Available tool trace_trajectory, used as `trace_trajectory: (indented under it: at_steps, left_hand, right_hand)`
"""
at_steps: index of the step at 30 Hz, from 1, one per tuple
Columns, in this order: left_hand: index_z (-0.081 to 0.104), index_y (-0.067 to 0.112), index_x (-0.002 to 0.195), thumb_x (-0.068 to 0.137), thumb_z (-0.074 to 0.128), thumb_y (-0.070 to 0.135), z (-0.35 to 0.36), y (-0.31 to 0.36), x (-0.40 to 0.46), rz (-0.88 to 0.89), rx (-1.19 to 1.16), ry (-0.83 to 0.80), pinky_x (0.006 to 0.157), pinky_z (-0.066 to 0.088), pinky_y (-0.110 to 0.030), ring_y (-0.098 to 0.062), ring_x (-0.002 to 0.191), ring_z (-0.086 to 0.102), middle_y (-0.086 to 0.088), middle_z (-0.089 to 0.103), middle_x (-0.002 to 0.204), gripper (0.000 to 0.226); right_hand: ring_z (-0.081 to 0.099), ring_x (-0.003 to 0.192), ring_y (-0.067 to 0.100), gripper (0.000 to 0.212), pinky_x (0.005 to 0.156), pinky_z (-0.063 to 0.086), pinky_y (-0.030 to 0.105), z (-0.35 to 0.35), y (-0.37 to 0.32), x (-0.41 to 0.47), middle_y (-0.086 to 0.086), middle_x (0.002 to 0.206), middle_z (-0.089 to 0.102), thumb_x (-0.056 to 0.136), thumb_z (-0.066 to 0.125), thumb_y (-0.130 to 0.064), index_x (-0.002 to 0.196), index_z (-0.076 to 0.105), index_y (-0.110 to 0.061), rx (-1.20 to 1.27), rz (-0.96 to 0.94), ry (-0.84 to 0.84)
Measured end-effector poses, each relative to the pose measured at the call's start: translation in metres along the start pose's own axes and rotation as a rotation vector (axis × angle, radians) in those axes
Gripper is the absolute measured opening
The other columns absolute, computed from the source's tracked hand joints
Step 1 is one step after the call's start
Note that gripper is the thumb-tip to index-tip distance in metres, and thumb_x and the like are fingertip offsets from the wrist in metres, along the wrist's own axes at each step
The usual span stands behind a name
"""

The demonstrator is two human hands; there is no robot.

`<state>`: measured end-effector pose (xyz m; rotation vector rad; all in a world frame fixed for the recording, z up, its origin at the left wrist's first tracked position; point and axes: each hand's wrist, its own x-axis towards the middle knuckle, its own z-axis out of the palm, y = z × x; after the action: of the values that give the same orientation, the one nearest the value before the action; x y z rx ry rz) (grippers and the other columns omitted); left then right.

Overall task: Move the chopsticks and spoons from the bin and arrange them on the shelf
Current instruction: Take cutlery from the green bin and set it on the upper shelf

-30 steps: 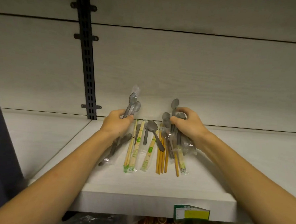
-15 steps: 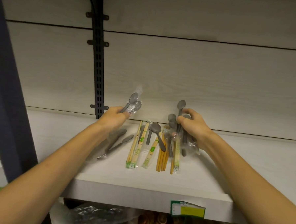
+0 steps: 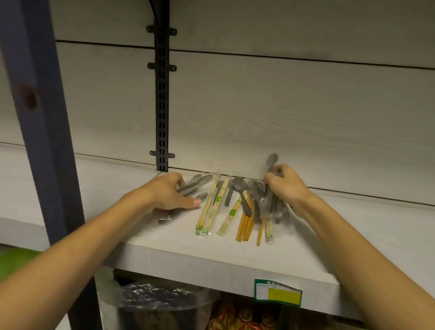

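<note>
On the white shelf (image 3: 206,255) lie wrapped chopsticks (image 3: 210,207) with green labels and bare orange chopsticks (image 3: 246,224) in a row. A loose grey spoon (image 3: 241,191) rests across them. My left hand (image 3: 169,194) lies low on the shelf, fingers on a pack of grey spoons (image 3: 198,182) in clear wrap. My right hand (image 3: 285,188) is closed around a bunch of wrapped grey spoons (image 3: 272,162), one bowl sticking up above my fingers. The bin is out of view.
A black slotted upright (image 3: 162,111) runs up the back wall behind the shelf. A dark blue post (image 3: 38,105) stands at the left. A green and yellow price tag (image 3: 277,293) hangs on the shelf edge. Bagged goods (image 3: 158,310) sit below.
My left hand has come down from the air and laid its spoon pack on the shelf to the left of the chopsticks. My right hand still grips its bunch. The view has shifted left.
</note>
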<state>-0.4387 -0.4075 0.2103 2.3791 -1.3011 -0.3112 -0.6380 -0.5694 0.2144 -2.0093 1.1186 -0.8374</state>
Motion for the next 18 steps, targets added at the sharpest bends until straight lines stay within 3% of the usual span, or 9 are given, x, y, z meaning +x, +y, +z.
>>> trace_trajectory:
  at_steps: [5,7,10,12,14,17,18]
  left_hand:
    - [0.054,0.020,0.104,0.079,0.074,0.034,0.004,0.001,0.003,-0.042,-0.047,0.042,0.074,0.045,-0.029,-0.021,0.094,0.056,-0.002,0.057,0.104,0.035]
    - [0.053,0.019,0.105,0.083,0.069,0.033,0.006,0.004,0.005,-0.024,-0.061,0.072,0.072,0.045,-0.029,-0.022,0.091,0.057,-0.003,0.057,0.100,0.031]
    - [0.049,0.015,0.107,0.092,0.056,0.043,0.010,0.009,0.007,0.057,-0.086,0.190,0.065,0.042,-0.031,-0.023,0.080,0.055,-0.004,0.056,0.088,0.032]
    - [0.044,0.014,0.109,0.096,0.050,0.040,0.010,0.015,0.008,0.117,-0.169,0.252,0.062,0.045,-0.034,-0.027,0.074,0.057,-0.008,0.057,0.085,0.029]
    - [0.040,0.011,0.111,0.098,0.047,0.029,0.009,0.024,0.007,0.185,-0.234,0.292,0.062,0.046,-0.037,-0.029,0.073,0.058,-0.009,0.056,0.082,0.024]
    - [0.039,0.014,0.111,0.097,0.048,0.020,0.010,0.041,0.008,0.246,-0.308,0.279,0.050,0.039,-0.030,-0.018,0.063,0.049,-0.005,0.051,0.077,0.017]
    - [0.040,0.016,0.110,0.097,0.049,0.020,0.012,0.046,0.009,0.257,-0.333,0.261,0.048,0.036,-0.027,-0.016,0.061,0.047,-0.004,0.050,0.077,0.017]
  right_hand:
    - [0.056,0.096,0.024,0.032,0.090,0.049,0.041,-0.004,0.000,-0.001,0.007,0.110,0.053,0.096,0.048,-0.018,0.127,0.044,-0.015,0.081,-0.018,0.039]
    - [0.064,0.079,0.026,0.027,0.075,0.056,0.044,-0.006,0.000,-0.002,0.013,0.110,0.057,0.097,0.045,-0.013,0.123,0.040,-0.018,0.230,-0.015,-0.005]
    - [0.065,0.058,0.024,0.029,0.053,0.055,0.036,-0.009,0.000,-0.002,0.014,0.102,0.061,0.097,0.043,-0.007,0.121,0.035,-0.022,0.359,-0.035,0.006]
    - [0.064,0.061,0.023,0.029,0.058,0.057,0.038,-0.011,0.002,0.001,0.012,0.099,0.063,0.096,0.045,-0.008,0.122,0.039,-0.018,0.287,-0.057,0.071]
    - [0.064,0.076,0.025,0.035,0.070,0.057,0.039,-0.013,0.005,0.006,0.010,0.098,0.065,0.093,0.049,-0.013,0.127,0.046,-0.016,0.104,-0.087,0.122]
    - [0.058,0.074,0.015,0.041,0.058,0.045,0.023,-0.012,0.003,0.001,0.000,0.093,0.057,0.091,0.063,-0.030,0.127,0.048,-0.018,-0.063,-0.137,0.044]
    - [0.058,0.079,0.014,0.050,0.062,0.043,0.022,-0.011,0.002,-0.001,0.000,0.098,0.055,0.087,0.067,-0.040,0.128,0.046,-0.019,-0.099,-0.132,-0.001]
